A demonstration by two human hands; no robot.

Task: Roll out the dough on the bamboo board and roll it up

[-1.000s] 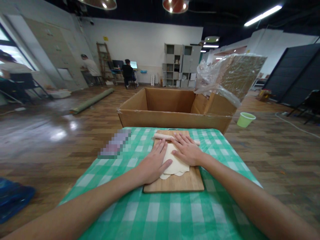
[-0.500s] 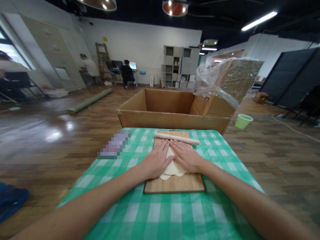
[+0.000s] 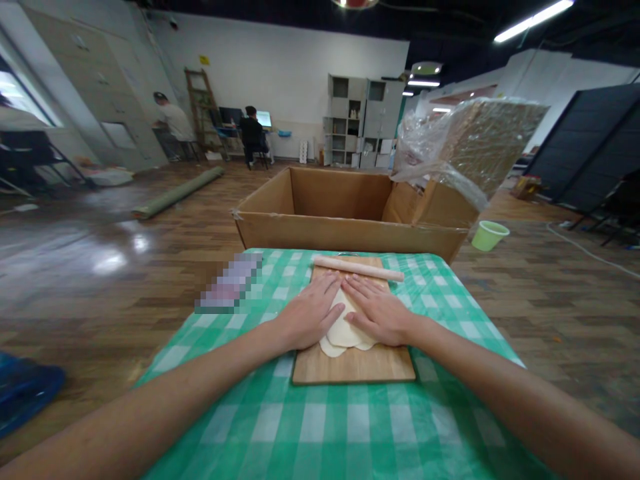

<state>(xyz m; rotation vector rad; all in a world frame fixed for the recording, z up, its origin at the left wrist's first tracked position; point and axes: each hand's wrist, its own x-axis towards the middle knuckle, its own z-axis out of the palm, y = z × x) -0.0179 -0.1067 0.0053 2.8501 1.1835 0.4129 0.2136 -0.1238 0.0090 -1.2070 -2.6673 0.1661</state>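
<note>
Left hand and right hand flat and open, pressing down on soft white dough, holding nothing. Dough lying on a wooden board on the green checked tablecloth. Rolling pin just past the fingertips, maybe touching them. Big cardboard box behind.

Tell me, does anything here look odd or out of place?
Little does. Both hands, left hand and right hand, lie flat on the dough on the cutting board, with the rolling pin at its far edge. The oddest thing is a plastic-wrapped bundle tilted out of the cardboard box.
</note>
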